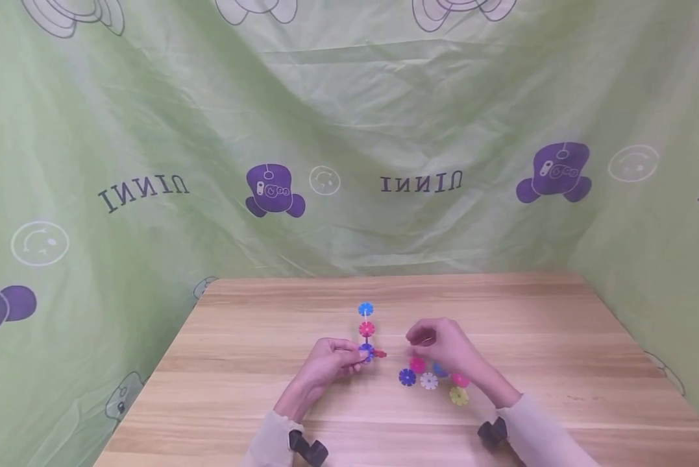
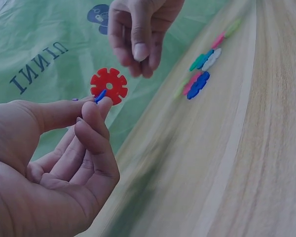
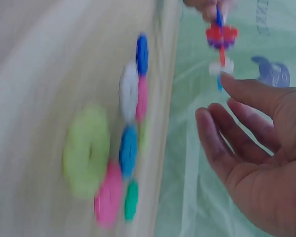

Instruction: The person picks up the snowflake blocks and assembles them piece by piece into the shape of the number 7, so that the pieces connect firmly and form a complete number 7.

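My left hand (image 1: 328,363) pinches a dark blue notched snowflake disc (image 1: 366,351) between thumb and fingers. That disc belongs to a small joined chain held over the table. A red disc (image 2: 117,89) juts from its side, and a pinkish-red disc (image 1: 366,329) and a light blue disc (image 1: 365,309) continue it away from me. A white piece (image 3: 228,66) between these shows in the right wrist view. To the right, my right hand (image 1: 451,347) hovers over loose discs, fingers loosely bent, nothing visible in its grasp.
Loose discs lie on the wooden table (image 1: 238,402) below the right hand: dark blue (image 1: 407,377), white (image 1: 429,381), yellow-green (image 1: 459,396), pink (image 1: 417,365), blue (image 3: 129,150) and green (image 3: 131,200). A patterned green cloth (image 1: 349,117) hangs behind the table and along its sides.
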The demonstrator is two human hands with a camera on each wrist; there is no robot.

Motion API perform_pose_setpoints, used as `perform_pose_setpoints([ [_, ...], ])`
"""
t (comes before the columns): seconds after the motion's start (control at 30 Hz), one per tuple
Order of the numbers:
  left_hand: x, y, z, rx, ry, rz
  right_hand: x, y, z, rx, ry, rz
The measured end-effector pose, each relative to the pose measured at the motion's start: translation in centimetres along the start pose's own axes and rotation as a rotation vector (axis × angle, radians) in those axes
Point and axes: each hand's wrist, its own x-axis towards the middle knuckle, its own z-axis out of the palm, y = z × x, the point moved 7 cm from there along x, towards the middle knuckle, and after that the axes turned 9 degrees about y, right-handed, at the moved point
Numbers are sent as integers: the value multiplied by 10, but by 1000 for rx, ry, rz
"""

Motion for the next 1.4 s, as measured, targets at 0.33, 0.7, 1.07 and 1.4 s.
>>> perform_pose_setpoints([
  [0.33,0,1,-1,-5,-17,-1,0,37,-38,-184,10,76],
  [0.7,-1,-4,0,-26,0,-25,-4,66,-44,-314,-56,146],
  [1.07,0,-2,0,-18,3,-18,0,69,-44,-301,-79,170],
  [1.4,-1,-3,0,-38,-21,-26,1,60,-49,-275,-41,134],
])
